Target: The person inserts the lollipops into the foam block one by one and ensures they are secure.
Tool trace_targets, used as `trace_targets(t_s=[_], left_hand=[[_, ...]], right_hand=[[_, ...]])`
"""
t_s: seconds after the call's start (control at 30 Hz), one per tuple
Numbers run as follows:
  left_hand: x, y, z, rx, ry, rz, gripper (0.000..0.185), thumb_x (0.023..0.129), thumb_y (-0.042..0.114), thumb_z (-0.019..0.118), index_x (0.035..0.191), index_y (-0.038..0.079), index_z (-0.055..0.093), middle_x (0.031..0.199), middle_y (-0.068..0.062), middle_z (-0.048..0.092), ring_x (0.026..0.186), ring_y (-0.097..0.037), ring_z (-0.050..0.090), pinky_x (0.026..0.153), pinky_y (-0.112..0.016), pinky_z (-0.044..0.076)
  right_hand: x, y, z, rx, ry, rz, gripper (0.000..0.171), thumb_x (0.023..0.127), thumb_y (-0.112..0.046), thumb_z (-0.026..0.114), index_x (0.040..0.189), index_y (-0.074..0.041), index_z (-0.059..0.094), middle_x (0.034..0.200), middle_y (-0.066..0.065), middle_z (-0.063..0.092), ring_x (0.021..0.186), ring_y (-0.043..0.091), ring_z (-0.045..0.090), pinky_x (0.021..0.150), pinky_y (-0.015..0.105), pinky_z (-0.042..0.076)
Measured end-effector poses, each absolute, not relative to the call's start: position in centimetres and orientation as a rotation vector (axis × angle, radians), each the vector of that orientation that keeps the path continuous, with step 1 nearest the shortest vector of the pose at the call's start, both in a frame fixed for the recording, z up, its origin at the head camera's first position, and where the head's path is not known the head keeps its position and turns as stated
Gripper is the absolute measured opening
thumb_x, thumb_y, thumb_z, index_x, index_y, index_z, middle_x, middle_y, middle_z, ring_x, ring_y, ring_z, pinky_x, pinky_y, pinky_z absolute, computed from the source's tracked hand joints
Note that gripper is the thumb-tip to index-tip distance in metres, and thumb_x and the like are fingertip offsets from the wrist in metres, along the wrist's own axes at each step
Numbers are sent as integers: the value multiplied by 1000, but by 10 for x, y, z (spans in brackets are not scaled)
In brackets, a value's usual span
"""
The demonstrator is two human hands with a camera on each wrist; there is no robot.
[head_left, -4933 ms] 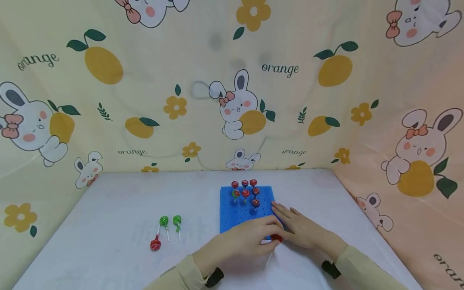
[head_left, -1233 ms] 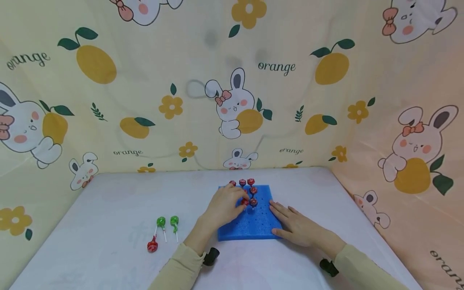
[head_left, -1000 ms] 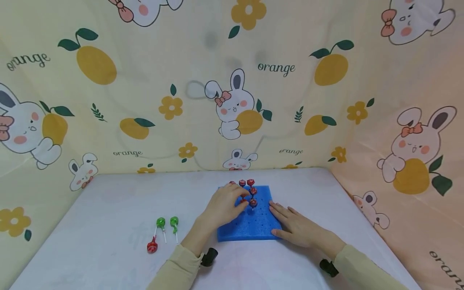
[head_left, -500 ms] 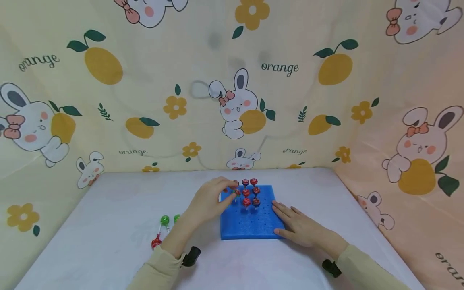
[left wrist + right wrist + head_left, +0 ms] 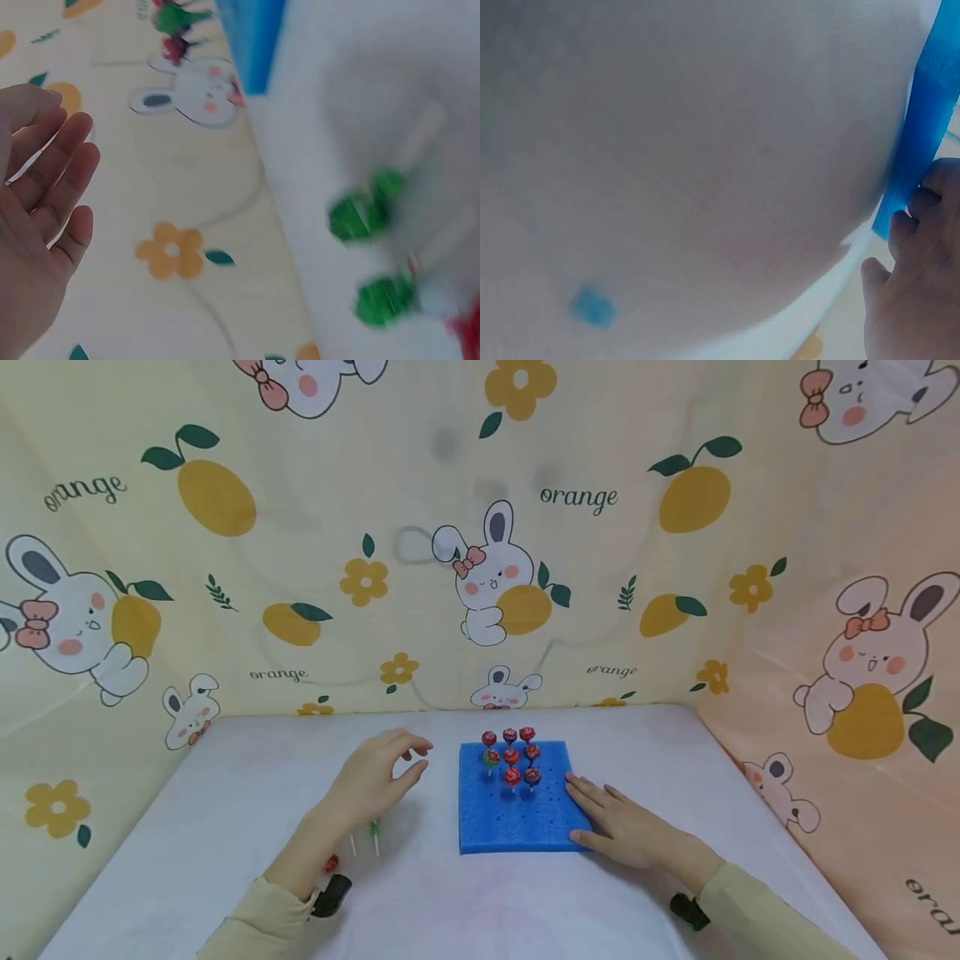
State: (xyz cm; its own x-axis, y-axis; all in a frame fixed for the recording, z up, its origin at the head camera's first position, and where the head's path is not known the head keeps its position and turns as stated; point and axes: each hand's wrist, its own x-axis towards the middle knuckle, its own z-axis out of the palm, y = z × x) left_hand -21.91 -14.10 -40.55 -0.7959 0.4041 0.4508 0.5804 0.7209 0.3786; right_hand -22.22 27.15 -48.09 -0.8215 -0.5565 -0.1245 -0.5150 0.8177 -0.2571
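Note:
In the head view my left hand (image 5: 375,781) hovers over the table left of the board, fingers loosely bent and nothing between them. Beneath it, partly hidden by hand and wrist, lie a green lollipop (image 5: 374,828) and a red lollipop (image 5: 332,863). The left wrist view gives two green lollipop heads, one green lollipop (image 5: 358,216) nearer the board, and a bit of red at the edge. My right hand (image 5: 630,827) rests with straight fingers along the right edge of the blue foam board (image 5: 495,827). Several lollipops (image 5: 512,757), mostly red, stand upright in its back half.
Small holes dot the front part of the board. A white cloth covers the table (image 5: 480,910), and a printed curtain (image 5: 322,527) with rabbits and oranges rises behind and at both sides. A dark wrist camera (image 5: 332,896) sits at the left sleeve.
My left hand carried a red lollipop to the board's third row and let go; it stands there now. That hand has since drawn back left over the loose lollipops. The right hand stays at the edge.

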Motion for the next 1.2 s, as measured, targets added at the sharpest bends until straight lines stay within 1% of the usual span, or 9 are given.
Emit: trace_targets(t_s=[0.27,0.43,0.53,0.7,0.83,0.97,1.07,1.2], left_hand=[[-225,-180,-422,-781,-2649,-632,20,94,12,76,114,13,74,105,4,73,92,-16,65,81,-36,57],[-228,-198,-434,-813,-2756,-581,19,94,11,76,113,10,74,100,4,72,89,-18,66,79,-35,57],[-228,-205,-439,-816,-2843,-539,20,94,12,76,114,8,75,102,2,73,89,-18,66,79,-36,58],[-231,-214,-448,-839,-2942,-494,20,94,15,77,113,9,76,105,2,74,91,-18,68,80,-37,59],[-231,-217,-454,-896,-2965,-470,18,94,15,77,111,9,76,105,1,75,90,-17,70,81,-38,59],[-230,-218,-457,-896,-3023,-453,18,93,14,77,111,10,77,106,1,75,94,-18,70,89,-45,58],[-228,-217,-458,-848,-3075,-451,19,93,14,77,112,10,77,107,1,74,99,-20,70,97,-52,54],[-228,-215,-459,-825,-3091,-435,21,93,15,78,113,11,76,108,2,74,100,-20,69,99,-55,52]], right_hand=[[-222,271,-483,-821,2807,-320,89,102,-69,42,165,-9,23,173,9,16,158,35,18,124,63,18],[-222,271,-484,-817,2799,-328,89,102,-69,42,166,-9,23,174,9,15,158,35,18,124,62,18],[-222,271,-484,-826,2799,-326,89,102,-69,42,165,-9,23,174,9,16,158,35,18,124,62,18],[-223,272,-483,-829,2809,-316,90,102,-70,42,166,-9,23,174,9,16,158,35,18,124,62,18],[-223,273,-483,-822,2811,-318,90,102,-70,42,166,-10,23,174,9,16,158,35,19,124,63,18],[-224,273,-484,-824,2808,-310,90,102,-70,42,166,-10,22,174,9,15,158,35,18,124,62,18],[-224,273,-485,-826,2806,-309,91,101,-71,41,166,-10,22,174,8,15,158,35,18,124,62,18],[-224,273,-485,-821,2808,-313,92,100,-72,41,166,-10,23,174,8,15,158,35,18,124,63,18]])
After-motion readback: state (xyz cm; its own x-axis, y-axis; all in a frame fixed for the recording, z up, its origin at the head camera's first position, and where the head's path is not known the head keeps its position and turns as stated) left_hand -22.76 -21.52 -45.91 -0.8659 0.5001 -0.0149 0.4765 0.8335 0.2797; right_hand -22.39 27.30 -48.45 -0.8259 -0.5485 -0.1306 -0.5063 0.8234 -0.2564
